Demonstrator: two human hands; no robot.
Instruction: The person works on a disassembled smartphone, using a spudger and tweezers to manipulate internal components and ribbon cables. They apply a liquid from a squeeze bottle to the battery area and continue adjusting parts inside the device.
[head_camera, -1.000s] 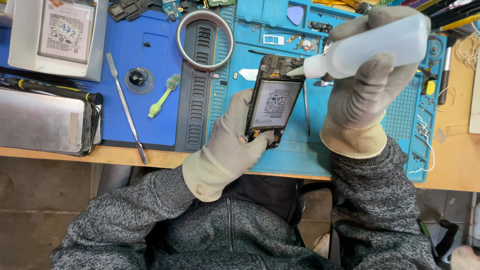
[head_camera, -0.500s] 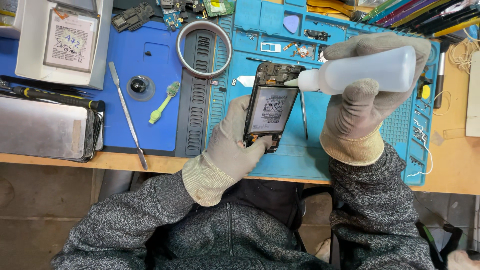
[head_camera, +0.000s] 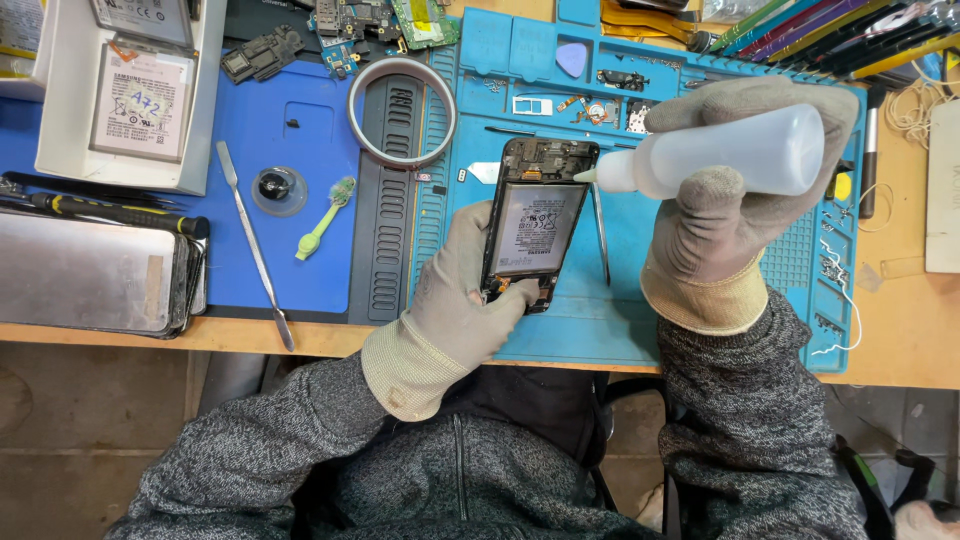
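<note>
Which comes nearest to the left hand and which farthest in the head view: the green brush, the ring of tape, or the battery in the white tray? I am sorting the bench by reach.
Measured from the left hand:
1. Green brush, to its left on the blue mat.
2. Ring of tape, above it, slightly left.
3. Battery in the white tray, at the far upper left.

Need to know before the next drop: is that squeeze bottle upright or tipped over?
Tipped. The squeeze bottle lies nearly sideways in the right hand, nozzle pointing left at the phone's upper edge.
</note>
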